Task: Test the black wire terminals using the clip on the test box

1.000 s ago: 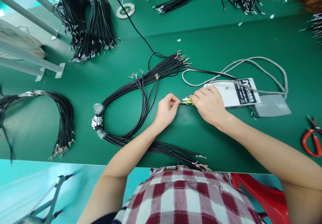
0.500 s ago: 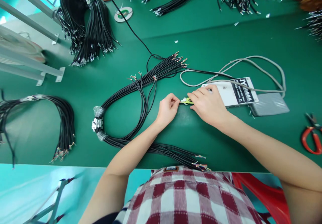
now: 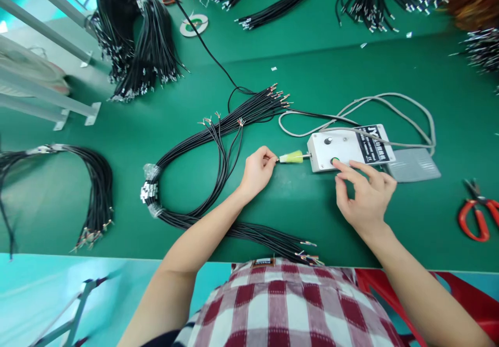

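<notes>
Pinching a wire end into the yellow nozzle [image 3: 292,157] at the white box's [image 3: 343,149] nine o'clock, the left hand [image 3: 257,171] kept its grip closed. The right hand [image 3: 364,194] lay open, holding nothing, forefinger on the green button [image 3: 334,160]. Most of the cable bundle [image 3: 202,144], lying at ten o'clock on the table [image 3: 117,129], looked left to do.

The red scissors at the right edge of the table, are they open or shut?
Open. The red scissors lie flat on the green table with their two handles spread apart and the blades parted, away from both hands.

Green workbench [image 3: 117,129], grey metal frame rails [image 3: 47,97], turquoise floor [image 3: 39,295]
</notes>
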`<move>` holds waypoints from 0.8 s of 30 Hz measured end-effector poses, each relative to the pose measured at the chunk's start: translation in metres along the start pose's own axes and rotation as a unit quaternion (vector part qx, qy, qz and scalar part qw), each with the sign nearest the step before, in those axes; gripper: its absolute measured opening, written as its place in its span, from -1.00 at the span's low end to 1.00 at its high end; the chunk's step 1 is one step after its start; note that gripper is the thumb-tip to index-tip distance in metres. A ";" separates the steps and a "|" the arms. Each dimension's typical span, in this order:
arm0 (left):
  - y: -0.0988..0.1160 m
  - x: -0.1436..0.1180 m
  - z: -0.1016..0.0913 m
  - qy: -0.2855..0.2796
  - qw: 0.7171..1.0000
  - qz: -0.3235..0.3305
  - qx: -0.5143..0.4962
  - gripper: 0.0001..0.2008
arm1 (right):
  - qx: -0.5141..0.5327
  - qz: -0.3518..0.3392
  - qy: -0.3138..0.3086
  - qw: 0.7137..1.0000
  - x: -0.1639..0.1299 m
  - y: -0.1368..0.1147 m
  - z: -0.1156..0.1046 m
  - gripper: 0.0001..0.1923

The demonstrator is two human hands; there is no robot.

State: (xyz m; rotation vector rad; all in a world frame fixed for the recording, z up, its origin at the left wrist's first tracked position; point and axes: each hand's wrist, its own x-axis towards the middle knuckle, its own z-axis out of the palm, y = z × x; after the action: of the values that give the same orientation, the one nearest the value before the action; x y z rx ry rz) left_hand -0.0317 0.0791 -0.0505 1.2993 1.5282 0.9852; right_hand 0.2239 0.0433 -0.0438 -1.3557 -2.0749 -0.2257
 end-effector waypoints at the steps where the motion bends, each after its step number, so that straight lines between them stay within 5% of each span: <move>1: -0.001 0.000 -0.002 0.004 1.000 0.000 0.002 -0.90 | -0.006 0.000 0.010 1.000 0.000 0.001 0.002 -0.81; 8: -0.007 -0.004 -0.022 0.045 0.998 0.002 -0.045 -0.87 | 0.044 0.012 0.024 0.999 0.002 -0.002 -0.002 -0.77; 12: -0.003 0.022 -0.085 0.201 0.979 0.020 -0.040 -0.83 | 0.117 -0.011 0.002 0.993 -0.010 -0.012 -0.010 -0.73; 15: 0.006 0.042 -0.143 0.258 0.965 0.000 -0.047 -0.79 | 0.165 -0.014 -0.044 0.985 -0.023 -0.016 -0.009 -0.76; 18: 0.016 0.026 -0.151 0.262 0.964 0.029 -0.021 -0.76 | 0.204 -0.004 -0.084 0.975 -0.031 -0.016 -0.003 -0.79; 19: 0.018 0.010 -0.139 0.240 0.969 0.051 -0.004 -0.77 | 0.218 -0.001 -0.096 0.971 -0.032 -0.017 -0.001 -0.79; 22: 0.019 -0.053 -0.077 -0.022 0.984 0.142 0.104 -0.77 | 0.261 0.002 -0.128 0.957 -0.033 -0.019 0.003 -0.81; 23: 0.019 -0.073 -0.056 -0.216 0.950 0.169 0.152 -0.80 | 0.273 0.002 -0.137 0.952 -0.033 -0.020 0.003 -0.81; 24: 0.019 -0.090 -0.039 -0.323 0.908 0.182 0.197 -0.88 | 0.283 0.002 -0.146 0.948 -0.033 -0.021 0.003 -0.82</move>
State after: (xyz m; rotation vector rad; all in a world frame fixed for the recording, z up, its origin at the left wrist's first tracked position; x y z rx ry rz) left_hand -0.0572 -0.0084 -0.0093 2.0063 1.0000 0.3752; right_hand 0.2127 0.0105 -0.0616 -1.0758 -2.1367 0.5703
